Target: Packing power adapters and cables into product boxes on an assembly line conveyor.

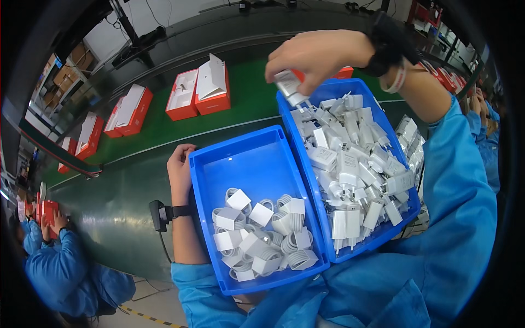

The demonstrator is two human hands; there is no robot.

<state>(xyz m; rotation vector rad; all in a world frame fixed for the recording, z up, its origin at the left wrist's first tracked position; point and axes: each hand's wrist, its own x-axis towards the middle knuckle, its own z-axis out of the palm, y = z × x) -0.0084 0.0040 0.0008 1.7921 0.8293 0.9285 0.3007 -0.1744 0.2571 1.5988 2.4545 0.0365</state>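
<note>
currently the right hand (pixel 314 54) holds one white charger (pixel 289 87) pinched above the far end of the blue charger bin (pixel 403 210), the left hand (pixel 180 164) rests curled on the cable bin (pixel 210 218) rim holding nothing, and the open red boxes (pixel 197 90) on the green belt (pixel 251 98) look unfilled, so packing appears barely begun.

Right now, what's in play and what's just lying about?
In play:
right hand holding white charger
right blue bin of chargers
left hand on left blue bin of coiled cables

Lying about:
open orange boxes on green belt
co-worker's blue sleeve
</note>
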